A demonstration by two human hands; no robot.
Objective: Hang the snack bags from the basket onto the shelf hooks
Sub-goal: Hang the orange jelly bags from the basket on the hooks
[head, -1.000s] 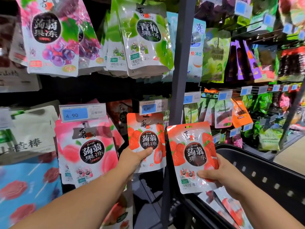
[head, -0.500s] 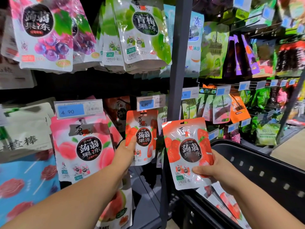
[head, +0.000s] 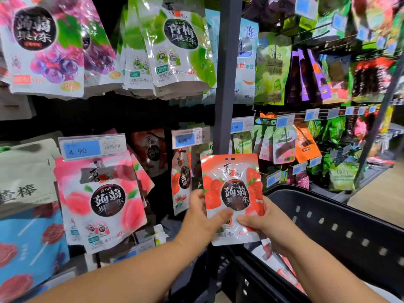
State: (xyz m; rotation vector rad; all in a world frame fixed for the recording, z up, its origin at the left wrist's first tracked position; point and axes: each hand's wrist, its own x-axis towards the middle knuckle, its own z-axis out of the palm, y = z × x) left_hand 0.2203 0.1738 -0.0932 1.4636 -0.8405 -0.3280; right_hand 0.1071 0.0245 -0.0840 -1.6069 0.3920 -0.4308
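L hand [head: 202, 217], R hand [head: 261, 224] grip bag [head: 231, 182] at edges.

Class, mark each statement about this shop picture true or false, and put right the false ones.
1. The left hand and the right hand both hold the strawberry bag. True.
2. The strawberry bag hangs on a hook. False: it is only held in the hands.
3. The basket is black. True.
4. The price tag above the peach bag reads 9.40. False: it reads 4.90.
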